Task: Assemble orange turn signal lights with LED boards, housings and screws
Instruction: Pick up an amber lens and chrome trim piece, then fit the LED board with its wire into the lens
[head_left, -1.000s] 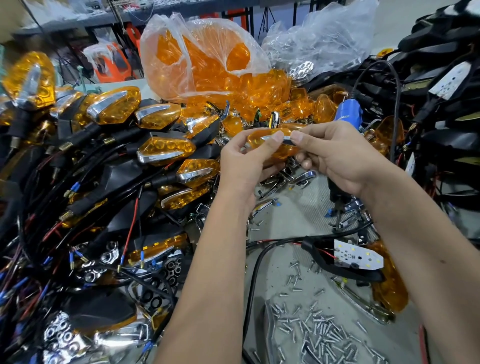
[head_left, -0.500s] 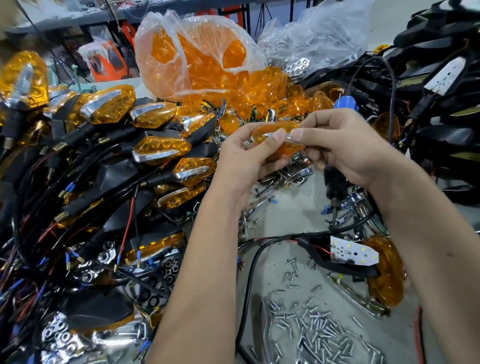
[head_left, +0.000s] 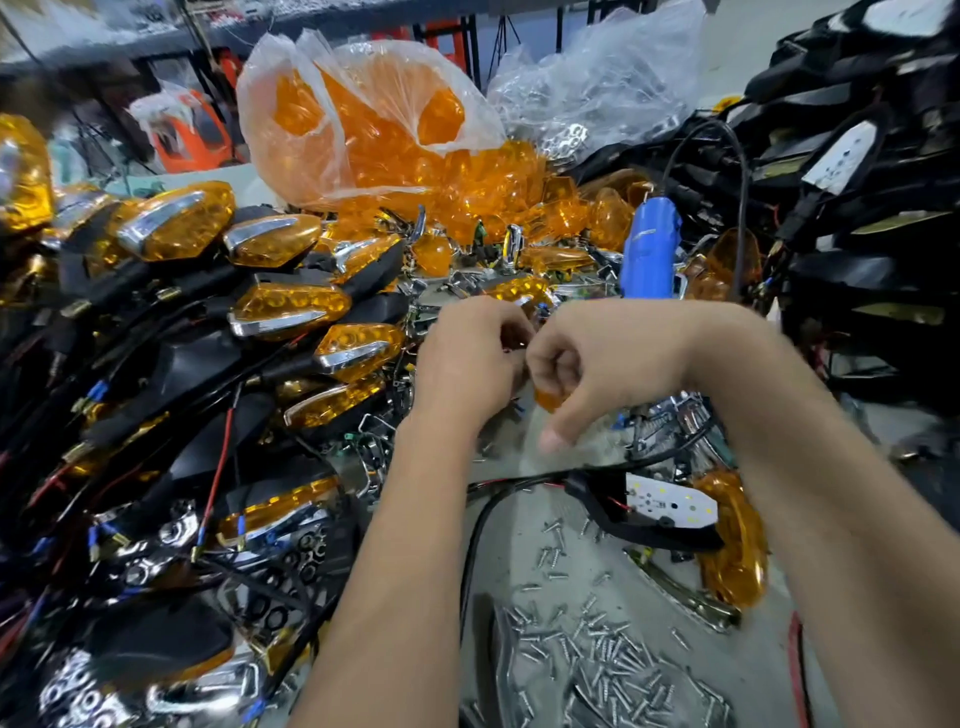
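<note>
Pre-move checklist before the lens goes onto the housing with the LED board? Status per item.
1. Orange lens in hand: ok. Both the left hand and the right hand curl round it; only a small part shows.
2. Chrome trim seated on lens: cannot tell, the fingers hide it.
3. Black housing within reach: ok, it lies on the bench just below the right hand.
4. LED board in housing: ok, white board faces up; whether it is fastened, cannot tell.
5. Screws to hand: ok, a loose pile lies on the bench nearer the person.
6. Blue screwdriver reachable: ok, behind the hands, not held.
</note>
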